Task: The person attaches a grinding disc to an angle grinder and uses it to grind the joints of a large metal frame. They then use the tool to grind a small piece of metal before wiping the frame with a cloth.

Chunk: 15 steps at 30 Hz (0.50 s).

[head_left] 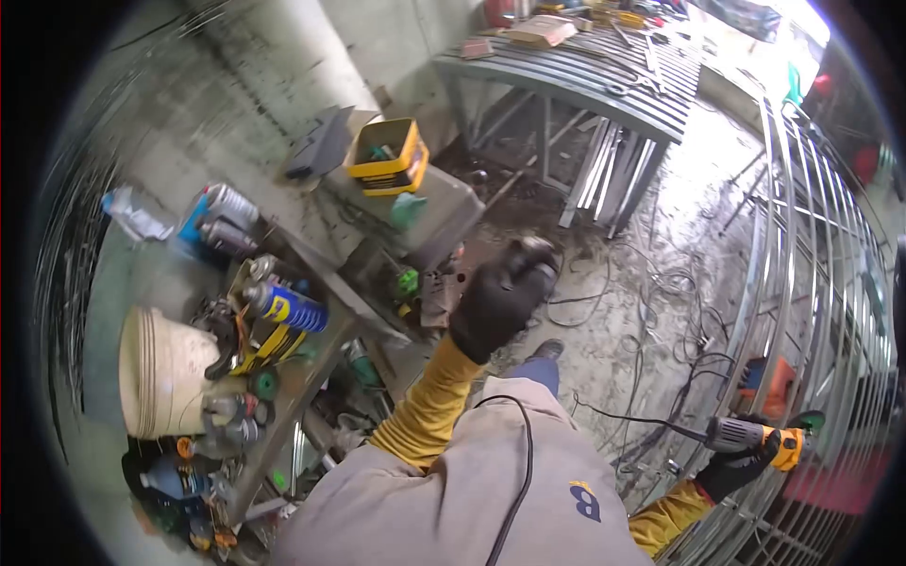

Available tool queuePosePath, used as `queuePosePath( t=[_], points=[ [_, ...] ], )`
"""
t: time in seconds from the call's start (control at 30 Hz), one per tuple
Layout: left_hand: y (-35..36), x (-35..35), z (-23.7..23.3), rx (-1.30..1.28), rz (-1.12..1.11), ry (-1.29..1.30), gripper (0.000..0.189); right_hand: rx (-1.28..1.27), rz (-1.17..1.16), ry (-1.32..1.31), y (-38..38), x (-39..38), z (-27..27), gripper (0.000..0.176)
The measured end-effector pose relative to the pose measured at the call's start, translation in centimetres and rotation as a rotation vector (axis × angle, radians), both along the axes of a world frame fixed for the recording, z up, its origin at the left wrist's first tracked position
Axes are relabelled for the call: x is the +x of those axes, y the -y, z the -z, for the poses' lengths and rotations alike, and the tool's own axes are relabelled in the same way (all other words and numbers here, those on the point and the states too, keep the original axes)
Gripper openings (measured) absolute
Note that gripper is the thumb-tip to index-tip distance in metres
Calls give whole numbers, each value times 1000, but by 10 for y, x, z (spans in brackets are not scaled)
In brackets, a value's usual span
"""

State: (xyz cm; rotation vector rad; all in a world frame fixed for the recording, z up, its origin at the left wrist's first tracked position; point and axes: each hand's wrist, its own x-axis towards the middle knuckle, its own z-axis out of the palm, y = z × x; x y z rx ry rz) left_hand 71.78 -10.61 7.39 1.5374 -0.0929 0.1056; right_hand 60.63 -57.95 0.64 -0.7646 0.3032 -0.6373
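Observation:
My left hand (500,300), in a black glove with a yellow sleeve, is raised in front of my body. Its fingers are curled round a small greyish object (538,247) that is too blurred to name. At the lower right, my right hand (741,467), gloved too, grips a yellow and grey angle grinder (736,435). A green disc (809,423) sits at the grinder's far end, close to the metal bars (802,283). The grinder's black cord runs left from its rear end.
Left of me, a cluttered bench holds a blue spray can (297,308) and a white bucket (160,373). A yellow container (387,158) stands beyond. A slatted metal table (604,71) with tools is ahead. Cables (675,283) lie across the floor.

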Motion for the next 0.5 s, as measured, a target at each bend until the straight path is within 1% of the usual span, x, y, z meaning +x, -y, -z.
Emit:
queuePosePath(
  t=[0.03,0.1,0.17,0.2,0.23,0.27,0.3,0.33,0.37,0.4,0.47,0.5],
  points=[
    [-10,-13,-19,-136,-122,-18,23,2,19,-10,-4,0,-3,39],
    [-43,-24,-39,135,-437,151,25,0,40,-18,-7,0,-7,38],
    [-82,-17,-38,518,-772,392,26,-65,78,-58,-8,0,-7,37],
    [-99,-19,-39,614,-835,282,26,-79,4,-51,-6,2,-3,38],
    [-113,-12,-38,695,-859,176,26,-105,-33,-49,5,-2,6,40],
    [-126,0,-32,772,-879,132,27,-54,-160,17,26,-9,30,45],
    [-162,22,-1,789,-754,312,24,-163,43,27,14,-11,41,46],
    [-182,36,18,895,-717,305,28,161,-73,60,27,-8,51,43],
    [-191,48,23,827,-592,353,33,-3,74,25,1,-1,24,41],
    [-204,54,38,849,-682,274,39,-10,123,-20,-16,5,7,40],
    [-190,55,25,964,-712,147,45,-23,172,-61,-37,6,-15,37],
    [-184,57,21,957,-683,167,45,-7,177,-52,-40,5,-20,36]
  ],
)
